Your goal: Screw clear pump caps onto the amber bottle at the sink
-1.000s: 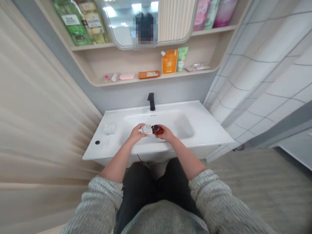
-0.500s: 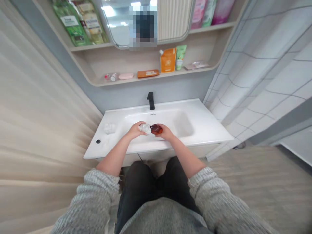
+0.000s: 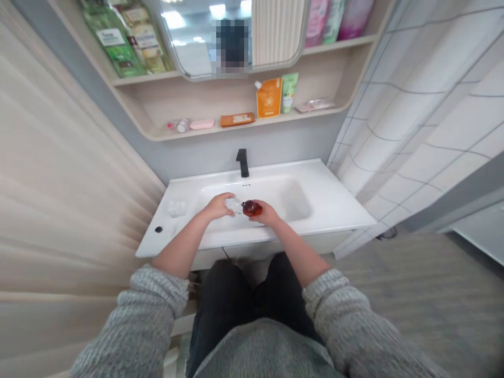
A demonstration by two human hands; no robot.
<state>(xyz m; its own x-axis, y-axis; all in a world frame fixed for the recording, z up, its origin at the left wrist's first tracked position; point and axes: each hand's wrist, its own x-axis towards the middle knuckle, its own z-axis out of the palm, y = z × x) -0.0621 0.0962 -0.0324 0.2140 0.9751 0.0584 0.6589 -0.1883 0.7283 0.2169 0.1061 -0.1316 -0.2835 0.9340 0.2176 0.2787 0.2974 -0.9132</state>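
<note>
Over the white sink basin, my left hand is closed around a clear, faceted cup or small glass. My right hand grips a bottle of red-brown liquid, tipped on its side with its dark neck pointing left. The bottle's neck meets the rim of the clear vessel. Whether liquid is flowing between them is too small to make out. On the counter left of the basin stands another clear container, with a small black cap near it.
A black faucet rises behind the basin. Above it, a wall shelf holds an orange pouch, a green tube, a pink soap case and several bottles. A curtain hangs at the left.
Both hands keep hold of the clear vessel and the bottle over the basin. The hands have shifted very slightly left, and the view has moved a little.
</note>
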